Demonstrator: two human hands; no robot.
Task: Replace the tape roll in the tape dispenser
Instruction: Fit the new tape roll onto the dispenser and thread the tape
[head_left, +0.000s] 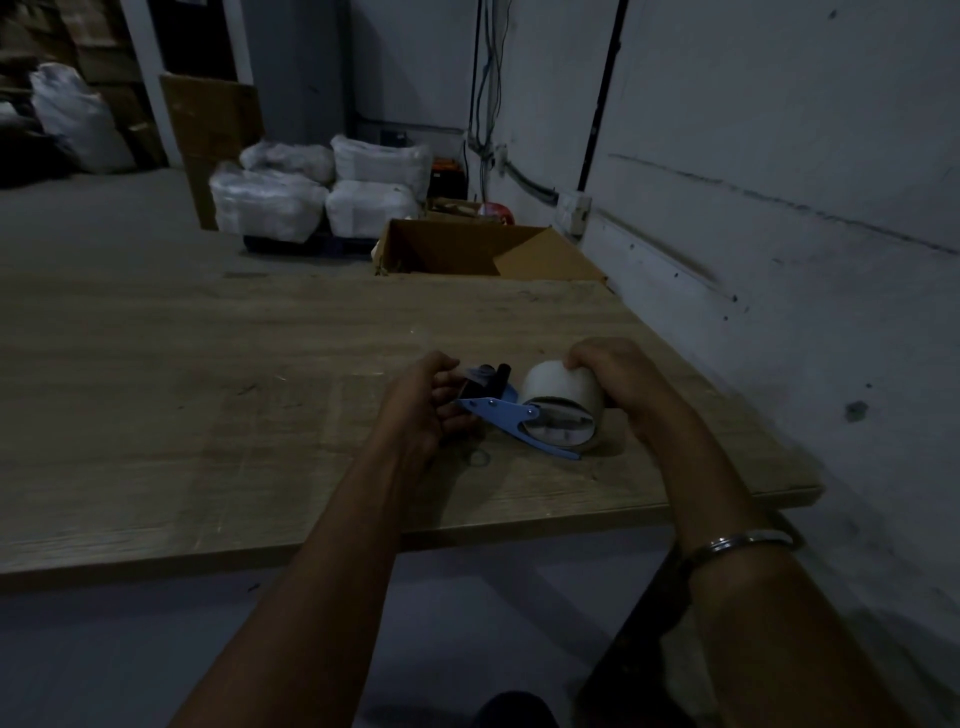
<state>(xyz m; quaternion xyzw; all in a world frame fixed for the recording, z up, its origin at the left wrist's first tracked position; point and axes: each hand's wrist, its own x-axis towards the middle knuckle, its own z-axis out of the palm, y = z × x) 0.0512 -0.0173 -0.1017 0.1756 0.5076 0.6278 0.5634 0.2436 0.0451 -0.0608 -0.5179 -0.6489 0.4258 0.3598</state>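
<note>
A blue tape dispenser (498, 408) with black rollers lies on its side on the wooden table (208, 364), near the right front corner. A wide clear tape roll (563, 397) sits at its right end, over the dispenser's hub. My left hand (426, 400) grips the dispenser's left end, fingers curled round the blade and roller part. My right hand (618, 379) holds the tape roll from the right, fingers curled over its top. The hub itself is hidden inside the roll.
An open cardboard box (483, 249) stands on the floor beyond the table's far edge. White wrapped bundles (322, 192) are stacked further back. A wall runs close along the table's right side. A small ring-shaped thing (479, 458) lies on the table by my left wrist.
</note>
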